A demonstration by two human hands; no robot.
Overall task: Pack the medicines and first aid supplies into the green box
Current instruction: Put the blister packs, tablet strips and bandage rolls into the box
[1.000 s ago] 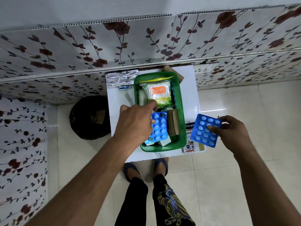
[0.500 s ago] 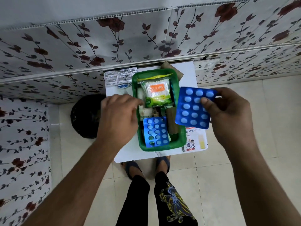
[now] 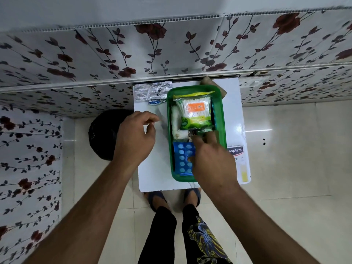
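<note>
The green box [image 3: 222, 115] stands on a small white table [image 3: 152, 174]. Inside it lie a pack of cotton buds [image 3: 194, 109], a white gauze roll [image 3: 176, 121] and, at the near end, a blue blister pack [image 3: 182, 159]. My right hand [image 3: 211, 162] is down inside the near end of the box, thumb and fingers on the blue blister pack and covering its right part. To the left of the box, my left hand [image 3: 135, 141] hovers over the table with its fingers loosely curled and apart, holding nothing.
Silver blister strips [image 3: 152, 90] lie on the table's far left corner. A Hansaplast plaster box [image 3: 239, 159] lies right of the green box. A brown item [image 3: 207, 81] sits behind it. A black bin [image 3: 102, 134] stands on the floor, left. The flowered wall is just behind.
My right hand has brought the blue blister pack from the right down into the near end of the box. My left hand has drawn back out of the box to the left.
</note>
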